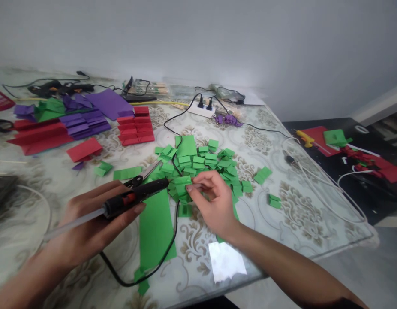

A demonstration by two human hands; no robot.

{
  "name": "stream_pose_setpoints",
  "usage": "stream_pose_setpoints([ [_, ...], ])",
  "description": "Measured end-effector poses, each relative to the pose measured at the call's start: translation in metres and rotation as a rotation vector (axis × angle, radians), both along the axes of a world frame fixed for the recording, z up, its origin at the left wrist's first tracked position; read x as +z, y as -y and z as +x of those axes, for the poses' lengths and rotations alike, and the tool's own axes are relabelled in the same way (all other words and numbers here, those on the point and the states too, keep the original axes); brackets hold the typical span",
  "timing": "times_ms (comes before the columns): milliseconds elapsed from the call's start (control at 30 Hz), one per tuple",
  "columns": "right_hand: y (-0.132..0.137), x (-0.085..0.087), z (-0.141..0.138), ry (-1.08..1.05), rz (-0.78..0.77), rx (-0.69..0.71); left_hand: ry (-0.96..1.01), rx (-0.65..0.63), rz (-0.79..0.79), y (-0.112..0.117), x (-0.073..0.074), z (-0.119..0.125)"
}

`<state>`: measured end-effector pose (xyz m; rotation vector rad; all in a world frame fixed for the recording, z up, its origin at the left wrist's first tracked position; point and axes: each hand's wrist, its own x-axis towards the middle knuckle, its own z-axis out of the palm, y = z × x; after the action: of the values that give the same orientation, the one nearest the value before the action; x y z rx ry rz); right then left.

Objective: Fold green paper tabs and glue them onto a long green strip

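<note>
My left hand (89, 216) is wrapped round a black glue gun (129, 198), with a long translucent glue stick (78, 224) out of its back end. The nozzle points right, close to a small folded green paper piece (183, 185). That piece is pinched between the thumb and fingers of my right hand (214, 201); a thin pale strip by the fingertips is too small to name. Behind both hands lies a heap of small folded green papers (198, 162). Scissors (148, 171) lie partly hidden behind the glue gun.
A black cord (168, 257) loops across a green sheet (156, 227). At the back stand a white power strip (201, 110) and a purple paper bunch (228, 120). Red folded papers (136, 125) and purple ones (85, 123) lie left. A black side table (330, 161) is at right.
</note>
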<state>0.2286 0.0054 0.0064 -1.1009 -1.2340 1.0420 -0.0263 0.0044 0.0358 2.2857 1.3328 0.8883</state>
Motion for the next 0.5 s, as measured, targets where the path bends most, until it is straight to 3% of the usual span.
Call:
stream_pose_setpoints([
  [100, 0.000, 0.001, 0.000, 0.001, -0.014, 0.012, -0.042, 0.195, -0.029, 0.000, -0.001, -0.002],
  [200, 0.001, 0.001, 0.000, -0.019, -0.035, 0.028, 0.016, 0.604, -0.194, -0.009, -0.003, -0.006],
  [233, 0.001, 0.000, 0.000, -0.033, -0.049, 0.036, 0.089, 0.660, -0.269, -0.015, -0.004, -0.008],
  [367, 0.001, -0.002, 0.000, -0.138, -0.159, 0.106, 0.481, 0.525, -0.448, -0.041, -0.007, -0.018],
  [500, 0.000, -0.002, -0.002, -0.235, -0.262, 0.193, 0.533, 0.493, -0.560, -0.055, -0.014, -0.026],
])
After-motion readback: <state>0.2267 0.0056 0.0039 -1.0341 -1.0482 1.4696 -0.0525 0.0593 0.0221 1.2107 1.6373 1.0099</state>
